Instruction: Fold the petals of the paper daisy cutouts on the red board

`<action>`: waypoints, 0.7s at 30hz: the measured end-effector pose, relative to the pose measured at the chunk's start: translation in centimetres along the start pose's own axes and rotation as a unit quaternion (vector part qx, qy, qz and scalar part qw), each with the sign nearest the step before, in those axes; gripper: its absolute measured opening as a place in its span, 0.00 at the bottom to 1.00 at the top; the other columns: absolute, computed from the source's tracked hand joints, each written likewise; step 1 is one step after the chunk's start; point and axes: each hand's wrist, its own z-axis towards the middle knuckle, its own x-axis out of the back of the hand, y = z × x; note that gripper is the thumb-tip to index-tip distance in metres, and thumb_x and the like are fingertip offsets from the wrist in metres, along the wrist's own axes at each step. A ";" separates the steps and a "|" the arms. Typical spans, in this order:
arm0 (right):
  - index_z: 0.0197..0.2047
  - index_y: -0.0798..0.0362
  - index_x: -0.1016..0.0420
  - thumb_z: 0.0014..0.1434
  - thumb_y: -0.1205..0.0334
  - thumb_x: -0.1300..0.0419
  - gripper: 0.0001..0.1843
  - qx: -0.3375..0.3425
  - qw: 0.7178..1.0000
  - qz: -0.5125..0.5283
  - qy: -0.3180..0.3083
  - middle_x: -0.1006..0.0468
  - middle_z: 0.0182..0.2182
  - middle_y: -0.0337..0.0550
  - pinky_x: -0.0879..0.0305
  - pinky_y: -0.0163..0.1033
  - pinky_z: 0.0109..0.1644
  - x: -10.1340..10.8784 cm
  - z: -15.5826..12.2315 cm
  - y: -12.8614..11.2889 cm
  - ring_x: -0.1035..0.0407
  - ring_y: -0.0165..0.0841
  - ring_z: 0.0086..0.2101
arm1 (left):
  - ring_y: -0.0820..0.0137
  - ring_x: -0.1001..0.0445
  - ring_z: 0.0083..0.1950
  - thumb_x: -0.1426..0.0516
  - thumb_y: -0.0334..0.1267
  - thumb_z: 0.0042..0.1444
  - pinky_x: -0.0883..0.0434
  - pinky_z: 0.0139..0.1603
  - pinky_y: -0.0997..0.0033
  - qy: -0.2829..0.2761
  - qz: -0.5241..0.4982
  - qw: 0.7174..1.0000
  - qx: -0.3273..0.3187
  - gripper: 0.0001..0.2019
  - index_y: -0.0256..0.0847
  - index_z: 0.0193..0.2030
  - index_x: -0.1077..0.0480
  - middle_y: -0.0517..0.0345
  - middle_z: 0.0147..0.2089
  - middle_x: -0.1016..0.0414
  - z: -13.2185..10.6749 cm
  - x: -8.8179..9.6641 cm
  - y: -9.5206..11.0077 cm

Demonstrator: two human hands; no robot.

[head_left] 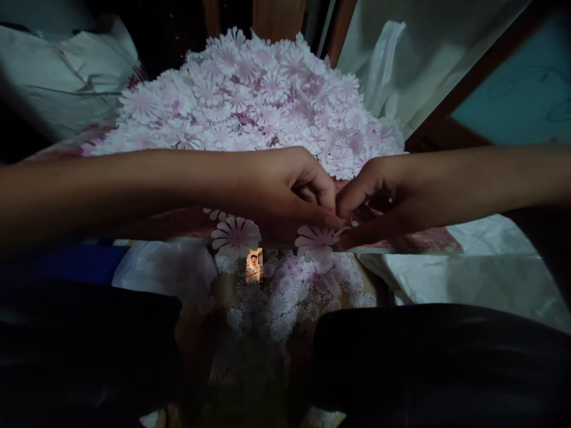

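Observation:
My left hand [307, 187] and my right hand [375, 199] meet over the front edge of a reddish board [423, 238]. Both are closed, with thumbs and fingertips pinched on a white artificial flower [314, 239] with a pinkish centre. Its petals spread out below my left thumb, and its right side is hidden by my fingers. To the left, another flower [235, 235] lies over the board's edge, partly overhanging it. Behind my hands rises a large heap of similar flowers [267, 98].
More flowers [303, 291] lie below the board, between my knees. A lit phone screen [254, 266] shows there too. White bags [66, 71] stand at the back left, and pale sheeting [482, 279] is at the lower right. A wooden-framed blue-green panel [521, 89] leans at right.

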 end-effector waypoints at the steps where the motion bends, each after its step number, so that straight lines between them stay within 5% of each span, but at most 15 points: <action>1: 0.31 0.54 0.22 0.53 0.41 0.35 0.22 -0.002 1.000 -0.007 0.001 0.33 0.19 0.29 0.47 0.27 0.24 0.0 0.0 0.0 0.42 0.16 0.19 | 0.77 0.27 0.26 0.39 0.42 0.53 0.36 0.27 0.81 -0.006 -0.001 1.000 -0.001 0.08 0.39 0.32 0.23 0.62 0.26 0.25 0.0 0.1 0.1; 9: 0.51 0.49 0.23 0.61 0.47 0.41 0.20 0.033 0.994 -0.095 0.050 0.24 0.26 0.31 0.44 0.29 0.24 0.6 0.3 -0.4 0.36 0.20 0.22 | 0.78 0.30 0.24 0.37 0.41 0.50 0.38 0.25 0.81 -0.049 0.015 0.998 -0.031 0.07 0.39 0.28 0.23 0.63 0.23 0.28 -0.1 0.0 0.3; 12: 0.47 0.52 0.21 0.62 0.53 0.40 0.16 0.069 0.979 -0.124 0.148 0.22 0.31 0.36 0.39 0.30 0.30 0.9 0.9 -0.5 0.31 0.23 0.29 | 0.77 0.30 0.24 0.35 0.40 0.48 0.36 0.26 0.79 -0.076 0.027 0.996 -0.047 0.07 0.40 0.27 0.22 0.63 0.22 0.27 -0.1 -0.2 0.8; 15: 0.44 0.56 0.20 0.59 0.57 0.38 0.14 0.071 0.954 -0.036 0.290 0.21 0.35 0.42 0.35 0.33 0.36 0.8 2.0 -0.2 0.29 0.28 0.34 | 0.77 0.30 0.25 0.35 0.40 0.49 0.36 0.27 0.79 -0.099 0.028 0.994 -0.047 0.06 0.40 0.28 0.22 0.63 0.23 0.26 -0.2 -0.3 1.1; 18: 0.51 0.58 0.24 0.58 0.58 0.36 0.19 0.037 0.892 0.020 0.450 0.23 0.44 0.48 0.32 0.39 0.42 0.4 3.5 0.8 0.29 0.32 0.39 | 0.78 0.30 0.24 0.34 0.40 0.46 0.36 0.26 0.79 -0.097 0.010 0.994 -0.048 0.06 0.39 0.27 0.21 0.63 0.22 0.27 -0.1 -0.1 1.1; 21: 0.64 0.56 0.33 0.59 0.54 0.36 0.32 -0.020 0.855 -0.078 0.513 0.35 0.60 0.55 0.39 0.48 0.62 0.2 4.9 2.5 0.38 0.42 0.58 | 0.78 0.32 0.24 0.33 0.39 0.45 0.37 0.25 0.79 -0.067 0.002 0.996 -0.058 0.06 0.40 0.27 0.20 0.62 0.22 0.27 -0.1 -0.2 0.6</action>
